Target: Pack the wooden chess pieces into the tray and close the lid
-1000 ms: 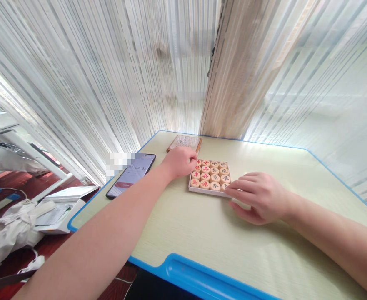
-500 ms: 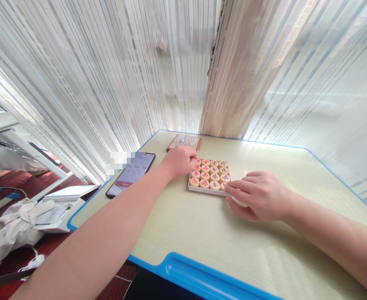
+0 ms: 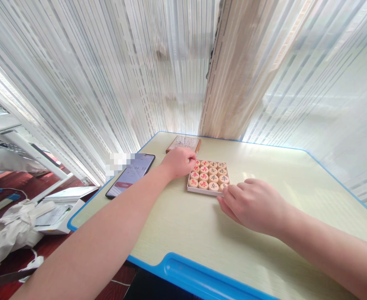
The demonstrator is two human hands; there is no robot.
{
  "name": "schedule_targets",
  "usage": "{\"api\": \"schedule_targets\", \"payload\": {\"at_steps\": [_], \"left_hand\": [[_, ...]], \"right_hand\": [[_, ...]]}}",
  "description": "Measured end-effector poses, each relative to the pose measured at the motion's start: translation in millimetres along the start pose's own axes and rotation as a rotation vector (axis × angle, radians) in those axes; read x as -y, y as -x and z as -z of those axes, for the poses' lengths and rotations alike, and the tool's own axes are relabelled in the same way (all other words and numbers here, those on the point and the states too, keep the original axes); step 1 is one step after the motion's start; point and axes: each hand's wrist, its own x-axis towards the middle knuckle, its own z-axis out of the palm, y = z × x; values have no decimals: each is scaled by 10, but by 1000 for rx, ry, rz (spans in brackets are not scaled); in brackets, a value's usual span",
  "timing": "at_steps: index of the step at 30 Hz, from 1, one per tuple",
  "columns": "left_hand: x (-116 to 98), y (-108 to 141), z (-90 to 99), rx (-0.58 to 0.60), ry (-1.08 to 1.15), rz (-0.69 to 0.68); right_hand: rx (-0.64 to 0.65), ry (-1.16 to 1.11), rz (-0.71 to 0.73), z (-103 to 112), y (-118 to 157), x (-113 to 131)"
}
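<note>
A shallow white box (image 3: 202, 191) lies on the table, filled with rows of round wooden xiangqi pieces (image 3: 213, 178), some marked in red and some in black. My left hand (image 3: 180, 162) is closed at the box's far left corner, its fingers curled against the edge and partly hidden. At the near right corner, my right hand (image 3: 252, 204) has thumb and fingertips pinched together on the box, covering part of the corner piece. Behind my left hand sits a brown-edged box lid (image 3: 183, 143) with a printed top.
A phone (image 3: 131, 175) showing a running timer lies left of my left forearm. The pale table (image 3: 177, 221) has a blue rim with a raised groove (image 3: 183, 271) at its near side. Curtains (image 3: 171, 75) hang behind. White boxes (image 3: 61, 208) and cloth stand on the floor at left.
My right hand has drawn a little nearer and its fingers have closed more tightly at the box's near right corner. The left hand stays at the far left corner.
</note>
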Motion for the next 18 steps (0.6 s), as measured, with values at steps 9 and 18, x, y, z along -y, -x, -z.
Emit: {"api": "schedule_targets", "payload": {"at_steps": [9, 18], "left_hand": [[1, -5, -1, 4, -8, -6], [-15, -6, 8, 6, -16, -7]], "right_hand": [[-161, -57, -120, -125, 61, -164], [-59, -122, -96, -186, 61, -180]]}}
